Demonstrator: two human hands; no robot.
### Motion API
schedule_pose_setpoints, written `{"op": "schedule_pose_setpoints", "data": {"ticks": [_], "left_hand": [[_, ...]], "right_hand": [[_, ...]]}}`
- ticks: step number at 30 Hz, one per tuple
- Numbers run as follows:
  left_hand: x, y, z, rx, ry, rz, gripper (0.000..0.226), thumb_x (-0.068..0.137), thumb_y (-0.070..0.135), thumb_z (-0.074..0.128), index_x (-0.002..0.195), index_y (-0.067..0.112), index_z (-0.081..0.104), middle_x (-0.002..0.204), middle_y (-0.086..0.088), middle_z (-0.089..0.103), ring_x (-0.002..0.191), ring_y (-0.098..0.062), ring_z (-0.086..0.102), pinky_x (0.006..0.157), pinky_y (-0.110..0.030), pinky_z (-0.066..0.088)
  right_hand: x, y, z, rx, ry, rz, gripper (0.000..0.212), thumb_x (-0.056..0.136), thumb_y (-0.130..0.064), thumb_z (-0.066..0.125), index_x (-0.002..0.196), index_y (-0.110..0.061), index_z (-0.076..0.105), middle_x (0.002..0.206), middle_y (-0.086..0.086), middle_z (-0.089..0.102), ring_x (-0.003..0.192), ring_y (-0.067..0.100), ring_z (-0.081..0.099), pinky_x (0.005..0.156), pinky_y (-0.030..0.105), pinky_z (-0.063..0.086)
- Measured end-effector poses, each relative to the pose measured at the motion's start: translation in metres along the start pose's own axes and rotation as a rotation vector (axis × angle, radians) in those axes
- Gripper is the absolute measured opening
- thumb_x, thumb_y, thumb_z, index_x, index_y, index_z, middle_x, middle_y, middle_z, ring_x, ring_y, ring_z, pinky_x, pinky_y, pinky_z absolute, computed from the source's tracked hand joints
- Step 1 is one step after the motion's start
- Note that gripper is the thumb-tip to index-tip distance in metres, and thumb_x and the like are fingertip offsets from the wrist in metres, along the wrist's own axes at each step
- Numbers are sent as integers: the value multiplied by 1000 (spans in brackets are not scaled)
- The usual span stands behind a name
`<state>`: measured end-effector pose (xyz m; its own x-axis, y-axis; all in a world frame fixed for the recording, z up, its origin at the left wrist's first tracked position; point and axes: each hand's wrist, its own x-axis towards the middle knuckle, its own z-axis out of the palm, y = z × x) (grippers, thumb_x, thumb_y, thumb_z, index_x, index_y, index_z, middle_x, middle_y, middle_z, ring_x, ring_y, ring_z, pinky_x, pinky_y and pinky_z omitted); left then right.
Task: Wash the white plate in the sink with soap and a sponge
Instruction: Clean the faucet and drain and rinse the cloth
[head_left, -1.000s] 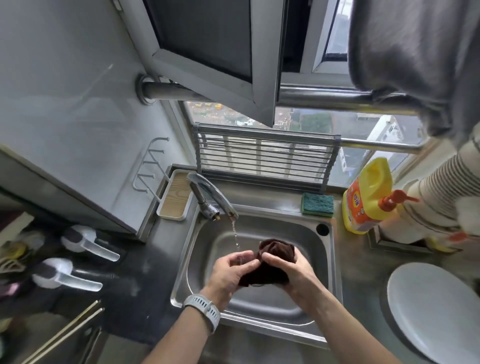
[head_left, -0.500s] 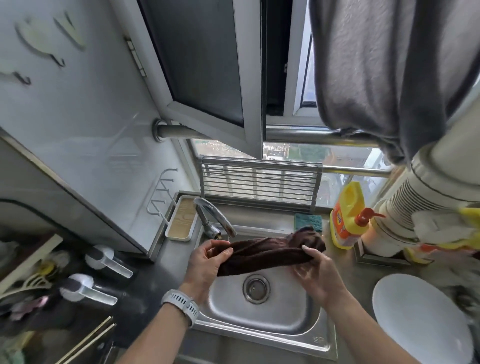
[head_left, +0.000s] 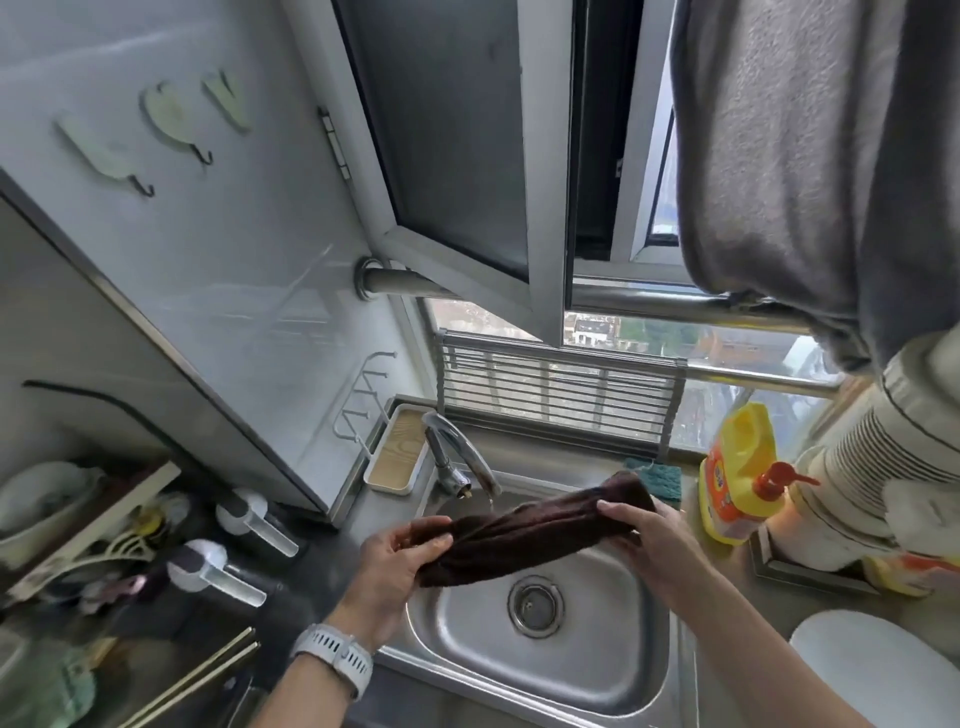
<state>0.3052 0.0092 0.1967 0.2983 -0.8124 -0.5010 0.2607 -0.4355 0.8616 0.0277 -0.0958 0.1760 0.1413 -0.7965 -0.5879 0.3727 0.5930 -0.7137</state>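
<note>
1. Kitchen counter under a window, with a steel sink (head_left: 644, 691) at lower centre of the frame.
2. Left hand (head_left: 395, 564) curls its thumb and fingers round one end of a dark brown cloth (head_left: 524, 535); a white watch sits on that wrist.
3. Right hand (head_left: 649, 540) pinches the other end, thumb on top, so the cloth is stretched between the hands above the basin, probably so drips fall into the drain (head_left: 536, 605).
4. Faucet (head_left: 457, 462) stands just behind the cloth; whether water runs I cannot tell.
5. Sponge (head_left: 662, 475), green, lies on the back ledge, partly hidden by the cloth.
6. Soap (head_left: 737, 478), a yellow pump bottle, stands right of it, within reach.
7. Plate (head_left: 878, 670), white, rests on the counter at lower right, outside the sink; its washing looks not yet begun.
</note>
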Motion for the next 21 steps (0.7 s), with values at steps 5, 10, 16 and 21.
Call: {"op": "schedule_pose_setpoints", "data": {"ticks": [5, 10, 16, 21], "left_hand": [[-2, 46, -29, -205, 67, 109, 28, 82, -5, 69, 110, 0, 72, 103, -17, 77, 91, -25, 74, 65, -22, 61], [29, 77, -44, -350, 200, 152, 34, 82, -1, 72, 116, 1, 72, 110, -19, 75, 96, -28, 71, 62, -22, 59], [65, 47, -44, -402, 313, 74, 22, 88, -3, 67, 107, 7, 73, 107, -17, 74, 89, -23, 70, 63, -22, 57], [85, -1, -23, -461, 305, -70, 27, 89, -2, 67, 115, 0, 66, 102, -24, 75, 87, -31, 73, 64, -29, 60]], "right_hand": [[13, -49, 72, 15, -190, -66, 32, 78, 4, 76, 107, 5, 64, 101, 23, 72, 91, 30, 76, 84, 38, 62], [46, -74, 143, 37, -177, -17, 15, 83, 4, 74, 94, 3, 63, 89, 16, 71, 77, 25, 73, 68, 27, 63], [107, -47, 168, -36, -63, 91, 30, 81, 2, 78, 104, 5, 59, 101, 20, 66, 78, 26, 70, 49, 23, 59], [125, -10, 159, -100, -30, 213, 27, 78, -3, 81, 100, 3, 67, 91, 17, 69, 71, 21, 71, 56, 24, 60]]}}
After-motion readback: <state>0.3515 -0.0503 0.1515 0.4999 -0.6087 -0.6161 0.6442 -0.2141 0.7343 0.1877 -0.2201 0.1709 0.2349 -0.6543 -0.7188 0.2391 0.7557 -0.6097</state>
